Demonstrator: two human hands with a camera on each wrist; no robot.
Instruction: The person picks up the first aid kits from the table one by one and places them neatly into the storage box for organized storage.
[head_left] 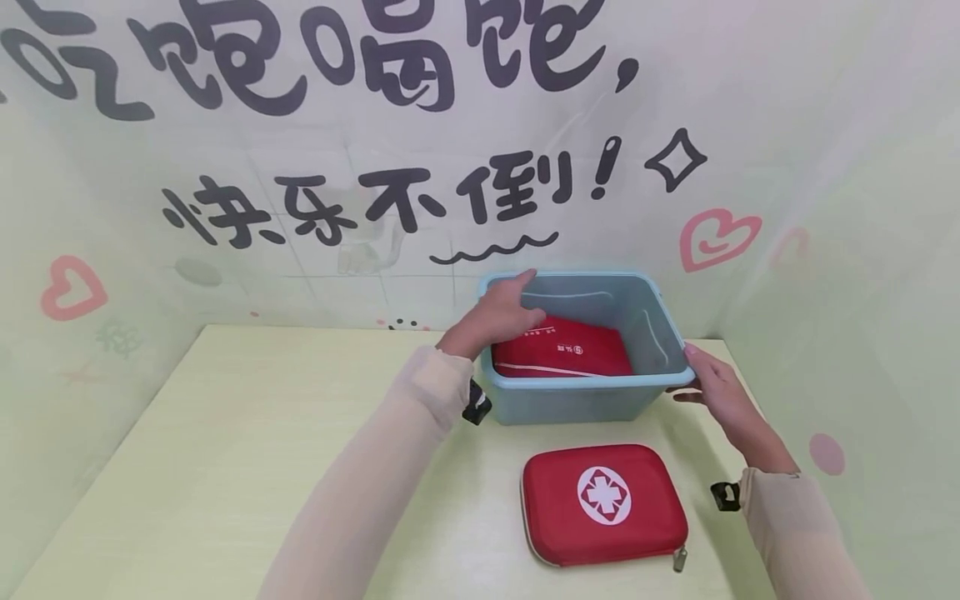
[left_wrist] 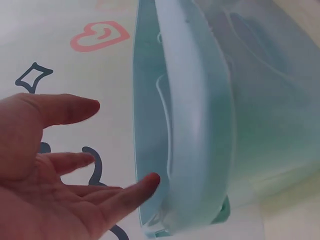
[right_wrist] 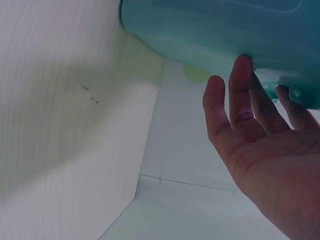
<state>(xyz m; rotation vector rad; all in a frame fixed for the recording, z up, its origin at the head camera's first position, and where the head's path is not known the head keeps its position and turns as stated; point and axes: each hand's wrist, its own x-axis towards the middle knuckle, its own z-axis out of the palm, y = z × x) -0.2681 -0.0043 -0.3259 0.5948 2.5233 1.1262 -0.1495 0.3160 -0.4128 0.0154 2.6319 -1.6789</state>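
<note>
A light blue plastic bin [head_left: 577, 404] stands on the table, with a red fabric pouch [head_left: 566, 346] lying inside it. My left hand [head_left: 501, 315] is over the bin's left side, its fingers spread and holding nothing. In the left wrist view, those fingers [left_wrist: 135, 192] are beside the bin's rim [left_wrist: 200, 125]; whether they touch it I cannot tell. My right hand [head_left: 723, 392] holds the bin's right front corner, thumb at the rim and fingers below. From the right wrist view, the fingers [right_wrist: 242, 95] reach up to the bin's underside edge. In front lies a red zipped first-aid case [head_left: 555, 508] with a white cross emblem.
The pale table [head_left: 247, 442] extends to the left of the bin. A white printed wall sheet [head_left: 315, 275] with dark lettering hangs close behind, and another sheet [head_left: 847, 333] borders the right side. Dark wrist straps are on both arms.
</note>
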